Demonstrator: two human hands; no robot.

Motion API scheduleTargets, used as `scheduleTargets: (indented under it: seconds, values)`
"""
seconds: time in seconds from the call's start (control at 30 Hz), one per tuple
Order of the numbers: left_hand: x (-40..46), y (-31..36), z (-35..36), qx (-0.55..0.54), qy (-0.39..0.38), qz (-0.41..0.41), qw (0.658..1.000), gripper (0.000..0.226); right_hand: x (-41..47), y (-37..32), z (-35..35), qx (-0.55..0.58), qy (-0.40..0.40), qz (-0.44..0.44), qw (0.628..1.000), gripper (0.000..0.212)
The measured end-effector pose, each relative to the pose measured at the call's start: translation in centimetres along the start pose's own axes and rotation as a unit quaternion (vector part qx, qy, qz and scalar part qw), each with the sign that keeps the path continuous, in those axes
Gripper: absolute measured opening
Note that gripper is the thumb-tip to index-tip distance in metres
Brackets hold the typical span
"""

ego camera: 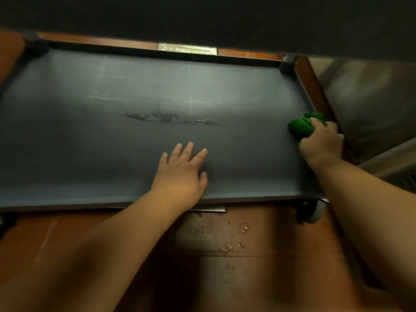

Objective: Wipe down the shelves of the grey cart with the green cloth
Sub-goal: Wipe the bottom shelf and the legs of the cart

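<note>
The grey cart's bottom shelf (pixel 90 136) fills the view, a flat grey tray with a low rim. A dark wet streak (pixel 171 119) lies across its middle. My right hand (pixel 320 140) grips the bunched green cloth (pixel 302 126) against the shelf at its right edge. My left hand (pixel 182 172) rests flat on the shelf near the front rim, fingers spread and straight. The dark underside of the shelf above (pixel 202 19) covers the top of the view.
The cart stands on a reddish-brown tiled floor (pixel 247 255) with a few wet spots. A caster wheel (pixel 311 211) shows under the front right corner. A steel surface (pixel 371 104) stands close on the right. A corner post (pixel 287 65) rises at the back right.
</note>
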State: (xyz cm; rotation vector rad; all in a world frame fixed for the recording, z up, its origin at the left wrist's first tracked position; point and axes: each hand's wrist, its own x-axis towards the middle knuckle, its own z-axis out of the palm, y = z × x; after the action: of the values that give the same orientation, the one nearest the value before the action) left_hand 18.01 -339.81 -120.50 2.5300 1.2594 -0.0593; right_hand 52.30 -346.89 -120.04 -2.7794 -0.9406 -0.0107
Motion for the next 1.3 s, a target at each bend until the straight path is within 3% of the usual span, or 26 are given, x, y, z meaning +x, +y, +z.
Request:
scheduleTargets:
  seconds: [0.57, 0.9, 1.3]
  values:
    - [-1.6, -5.8, -1.2, -0.021, 0.012, 0.010, 1.000, 0.061, -2.4, -7.4, 1.1, 0.031, -0.015, 0.022, 0.999, 0.063]
    - [-6.2, -17.7, -3.4, 0.031, 0.027, -0.111, 0.993, 0.060, -6.5, -16.8, 3.0, 0.036, -0.020, -0.044, 0.998, 0.063]
    - [-6.5, -20.2, -4.1, 0.008, -0.038, -0.024, 0.999, 0.064, -13.3, -30.4, 5.0, 0.080, -0.031, -0.120, 0.989, 0.061]
